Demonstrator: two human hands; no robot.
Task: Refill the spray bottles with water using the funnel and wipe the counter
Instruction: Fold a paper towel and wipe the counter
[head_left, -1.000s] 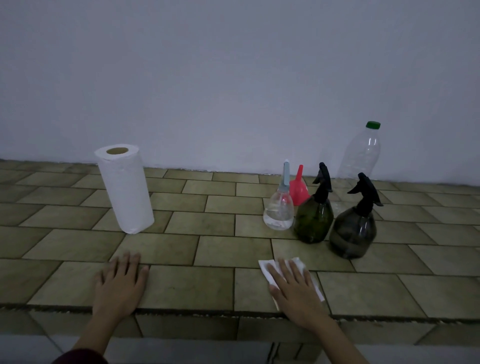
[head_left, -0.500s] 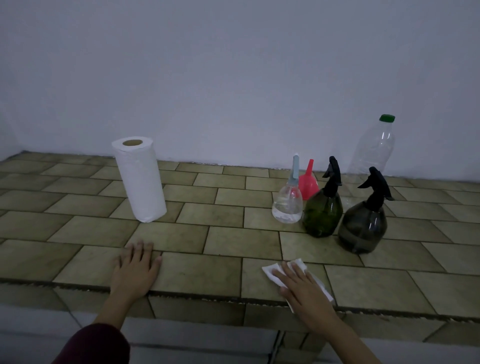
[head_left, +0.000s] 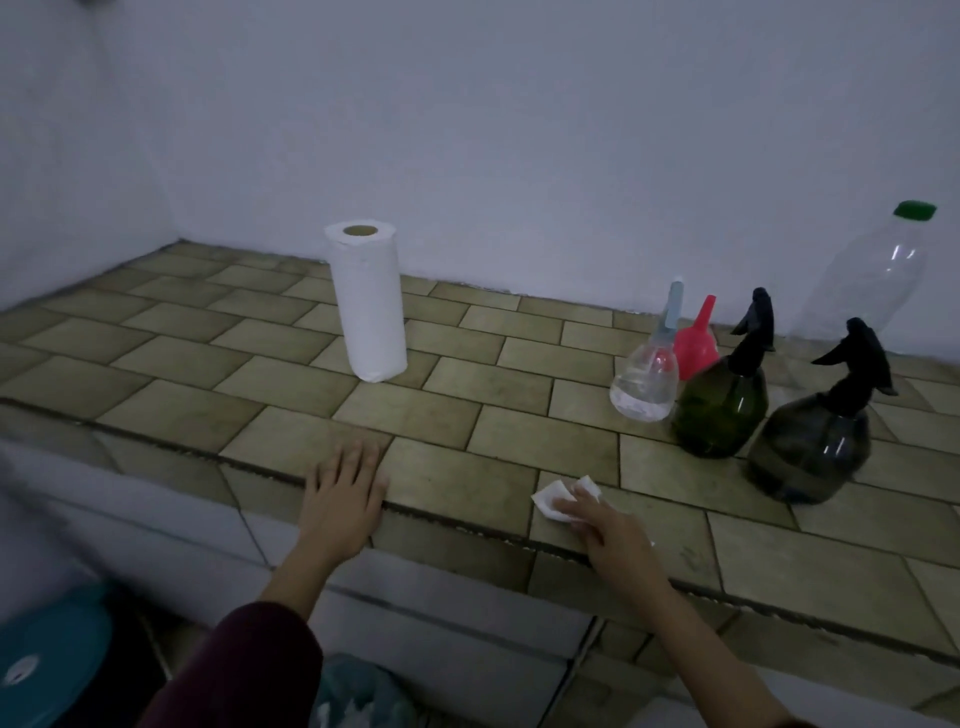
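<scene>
I see left hand flat, fingers spread on table edge | right hand presses paper towel to table, fingers laid over it | spray bottles right rear, red funnel behind them

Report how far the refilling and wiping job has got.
Done, apparently: the three spray bottles stand capped, and the funnel is set aside. In hand: the right hand presses a paper towel on the counter. Left: the remaining counter.
</scene>
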